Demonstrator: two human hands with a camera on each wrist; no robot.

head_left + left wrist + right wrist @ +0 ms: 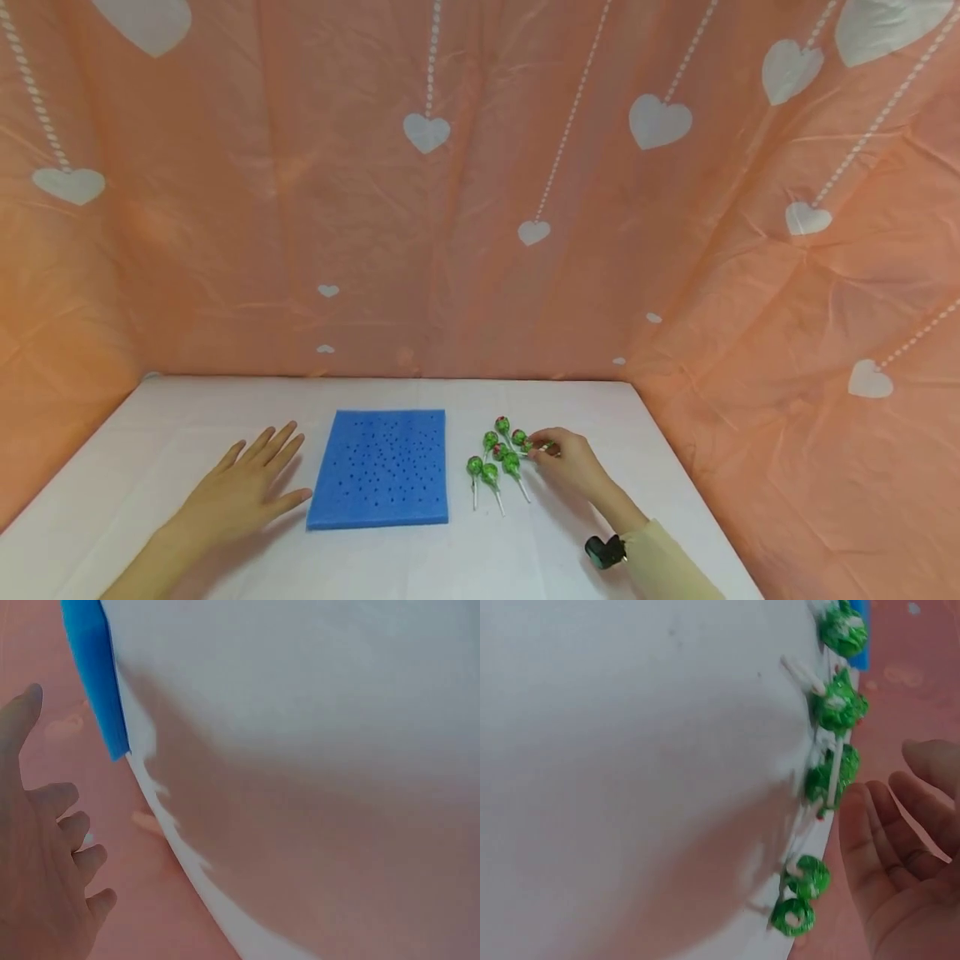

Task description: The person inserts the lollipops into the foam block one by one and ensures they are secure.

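Observation:
Several lollipops (pixel 490 475) in green wrappers with red bits and white sticks lie in a loose group. My right hand (pixel 570 458) is over the right side of the group, partly hiding one or more of them. In the right wrist view its thumb stands apart from the bent fingers (pixel 859 825), with no lollipop visibly gripped. The fingertips are close to a lollipop (pixel 844 765); whether they touch it I cannot tell. My left hand (pixel 240 492) is spread above the table, just left of a blue foam block (pixel 390 462) dotted with small dark holes, holding nothing.
A white cloth covers the table (pixel 405 567). Orange curtains with white hearts (pixel 427 133) hang behind and on both sides. A small black device (pixel 604 552) is at the right wrist by the pale sleeve (pixel 663 562).

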